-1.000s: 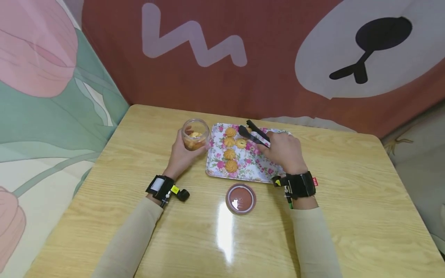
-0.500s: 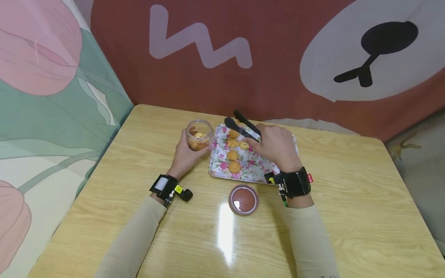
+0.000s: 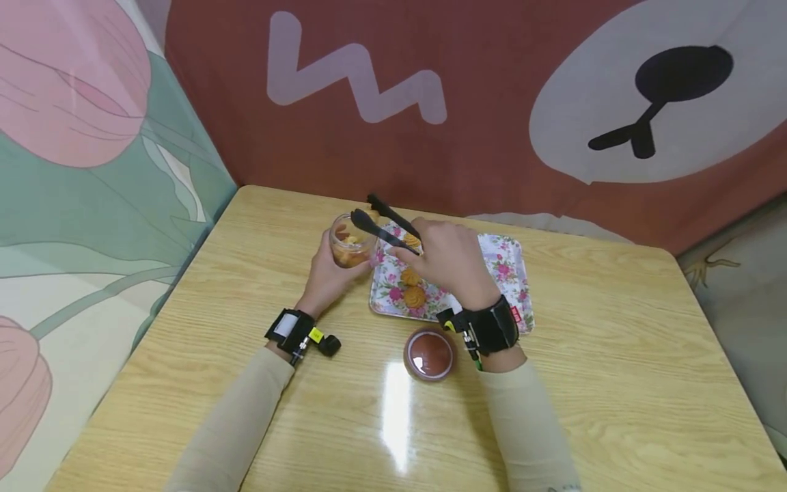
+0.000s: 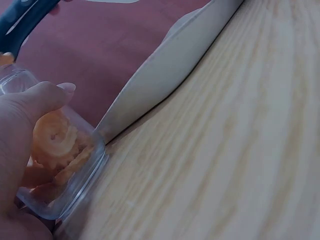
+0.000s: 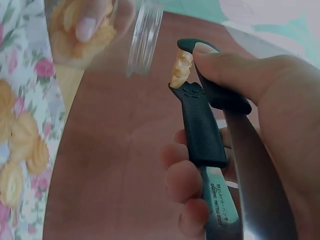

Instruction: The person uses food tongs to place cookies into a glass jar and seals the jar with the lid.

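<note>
My left hand [image 3: 330, 280] holds a clear jar [image 3: 344, 239] at the tray's left side, thumb and fingers round its wall. Piped swirl cookies [image 4: 54, 137] lie inside the jar, seen through its side in the left wrist view. With my right hand [image 3: 451, 263] I grip black-tipped metal tongs [image 5: 202, 127]. Between the tongs' tips a single cookie [image 5: 181, 69] is pinched, near the jar's open mouth. Beneath my right hand, a floral tray [image 3: 507, 263] bears several more cookies [image 3: 415, 296], some of them hidden by the hand and tongs.
A round reddish-brown lid [image 3: 430, 354] lies on the wooden table [image 3: 615, 355] in front of the tray. Behind the table's far edge rises a wall covering [image 3: 492, 157] with a printed bear; a flowered covering [image 3: 92, 205] stands at the left.
My right hand has moved left from over the tray, bringing the tongs and the cookie to the jar's mouth. The left hand keeps its hold on the jar, almost still.
</note>
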A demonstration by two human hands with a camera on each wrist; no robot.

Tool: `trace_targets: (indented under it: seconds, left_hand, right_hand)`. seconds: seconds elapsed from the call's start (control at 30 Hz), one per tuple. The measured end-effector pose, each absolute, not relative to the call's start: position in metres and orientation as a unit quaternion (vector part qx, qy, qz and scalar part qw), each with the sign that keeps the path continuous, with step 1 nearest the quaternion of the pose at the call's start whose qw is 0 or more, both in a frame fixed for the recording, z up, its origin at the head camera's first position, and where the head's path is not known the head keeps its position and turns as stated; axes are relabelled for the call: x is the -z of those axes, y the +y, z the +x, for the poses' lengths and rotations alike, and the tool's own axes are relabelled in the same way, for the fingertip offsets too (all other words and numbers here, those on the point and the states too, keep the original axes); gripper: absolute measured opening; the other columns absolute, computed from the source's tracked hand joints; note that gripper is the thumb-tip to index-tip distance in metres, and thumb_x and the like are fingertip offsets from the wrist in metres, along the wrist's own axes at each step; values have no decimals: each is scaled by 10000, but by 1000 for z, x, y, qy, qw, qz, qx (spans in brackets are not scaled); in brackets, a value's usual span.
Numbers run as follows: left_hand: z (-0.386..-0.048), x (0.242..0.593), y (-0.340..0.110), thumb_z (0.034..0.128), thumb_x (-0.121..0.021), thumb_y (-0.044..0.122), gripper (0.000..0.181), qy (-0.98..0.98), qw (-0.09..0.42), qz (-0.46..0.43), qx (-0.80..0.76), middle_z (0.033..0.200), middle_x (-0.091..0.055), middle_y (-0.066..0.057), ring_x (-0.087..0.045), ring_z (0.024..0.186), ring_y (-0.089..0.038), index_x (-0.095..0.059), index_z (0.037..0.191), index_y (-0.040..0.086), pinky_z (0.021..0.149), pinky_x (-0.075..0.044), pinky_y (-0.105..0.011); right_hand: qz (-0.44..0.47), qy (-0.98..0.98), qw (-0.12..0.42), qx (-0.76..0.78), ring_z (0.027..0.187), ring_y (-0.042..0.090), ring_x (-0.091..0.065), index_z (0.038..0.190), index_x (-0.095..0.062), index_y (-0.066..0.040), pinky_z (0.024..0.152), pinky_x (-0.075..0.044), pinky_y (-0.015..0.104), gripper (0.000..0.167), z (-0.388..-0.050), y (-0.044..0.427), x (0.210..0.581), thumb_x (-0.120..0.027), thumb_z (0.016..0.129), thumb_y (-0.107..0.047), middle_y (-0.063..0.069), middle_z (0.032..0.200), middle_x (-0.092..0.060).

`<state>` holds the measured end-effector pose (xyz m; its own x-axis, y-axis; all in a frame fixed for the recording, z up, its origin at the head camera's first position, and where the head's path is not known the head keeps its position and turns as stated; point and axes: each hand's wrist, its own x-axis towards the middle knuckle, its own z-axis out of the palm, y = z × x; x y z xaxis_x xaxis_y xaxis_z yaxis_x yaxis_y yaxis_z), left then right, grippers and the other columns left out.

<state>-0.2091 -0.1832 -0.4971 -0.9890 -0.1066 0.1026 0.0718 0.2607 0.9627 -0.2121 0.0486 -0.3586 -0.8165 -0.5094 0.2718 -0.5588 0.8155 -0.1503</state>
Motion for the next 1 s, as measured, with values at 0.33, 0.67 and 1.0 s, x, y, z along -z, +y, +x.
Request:
trace_targets:
  seconds: [0.33,0.67,1.0]
  left_hand:
    - [-209,494,-183,780,-917,500,1068,-796,75,13,600,1526,-558,-94,-538,1423,-261,-304,1614,238,1228,-425,-505]
    - [-208,495,-182,813,-900,471,1007,-801,73,13,595,1510,-563,-117,-546,1409,-275,-325,1595,203,1217,-434,-505]
    - [-209,496,-181,808,-899,488,1028,-804,70,15,591,1510,-562,-119,-554,1401,-275,-313,1601,199,1208,-446,-495]
  right_hand:
    - [297,-945,93,-99,561,189,-538,1019,-682,-85,475,-387,327,518,-213,29,362,-720,935,-595,-6,665,-559]
    - [295,-948,80,-83,596,177,-567,1094,-681,-78,493,-432,328,570,-215,25,367,-717,928,-622,7,720,-609]
    - [287,-951,71,-89,581,191,-572,1110,-669,-50,493,-441,340,634,-216,27,369,-715,913,-651,16,708,-604]
